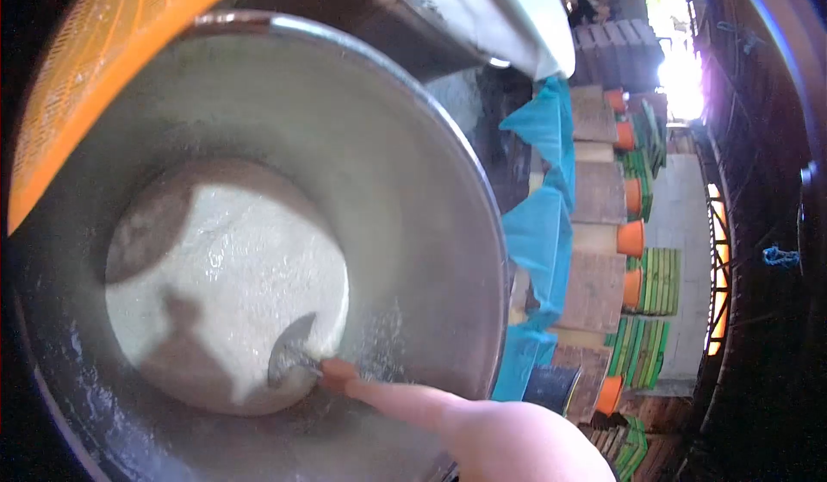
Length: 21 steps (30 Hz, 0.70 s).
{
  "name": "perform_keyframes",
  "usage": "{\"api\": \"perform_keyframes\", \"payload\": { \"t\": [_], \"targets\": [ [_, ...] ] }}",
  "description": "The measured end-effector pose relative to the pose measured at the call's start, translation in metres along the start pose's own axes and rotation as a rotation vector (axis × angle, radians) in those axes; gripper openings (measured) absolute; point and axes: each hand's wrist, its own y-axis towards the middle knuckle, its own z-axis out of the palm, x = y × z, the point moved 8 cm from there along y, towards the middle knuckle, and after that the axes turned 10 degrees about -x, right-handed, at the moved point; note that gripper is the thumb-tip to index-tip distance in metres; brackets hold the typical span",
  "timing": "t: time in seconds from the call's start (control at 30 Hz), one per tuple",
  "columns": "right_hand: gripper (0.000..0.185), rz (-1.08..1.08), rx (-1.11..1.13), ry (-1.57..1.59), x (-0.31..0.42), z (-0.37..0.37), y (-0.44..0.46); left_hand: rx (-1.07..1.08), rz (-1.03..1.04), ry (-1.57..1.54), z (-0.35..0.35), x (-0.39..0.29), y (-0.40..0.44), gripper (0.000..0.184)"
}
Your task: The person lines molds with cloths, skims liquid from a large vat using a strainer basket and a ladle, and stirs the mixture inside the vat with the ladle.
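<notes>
My right hand [338, 374] reaches down into a large, deep metal vat [413, 223] and is closed on a rounded scoop [287, 357]. The scoop's bowl dips partly into the pale, wet, whitish contents [233, 267] at the bottom of the vat. Shadows fall across the contents, and whitish residue clings to the vat's inner wall. My left hand is not in view.
An orange perforated basket [95, 77] overlaps the vat's rim at upper left. Blue cloth [538, 232] hangs beyond the vat, near wooden boards [593, 288], orange buckets [630, 237] and green slatted stacks [659, 281].
</notes>
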Motion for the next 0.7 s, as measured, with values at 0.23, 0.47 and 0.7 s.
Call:
{"api": "perform_keyframes", "payload": {
  "t": [0.23, 0.47, 0.7],
  "targets": [
    [0.036, 0.034, -0.195, 0.137, 0.041, 0.045, 0.099, -0.071, -0.262, -0.471, 0.004, 0.027, -0.008, 0.035],
    [0.040, -0.077, -0.466, 0.218, 0.151, -0.030, 0.170, -0.017, -0.236, -0.505, 0.004, 0.049, -0.038, 0.035],
    [0.036, -0.107, -0.631, 0.467, 0.192, -0.076, 0.170, -0.029, -0.287, -0.540, -0.008, 0.056, -0.051, 0.034]
  ]
}}
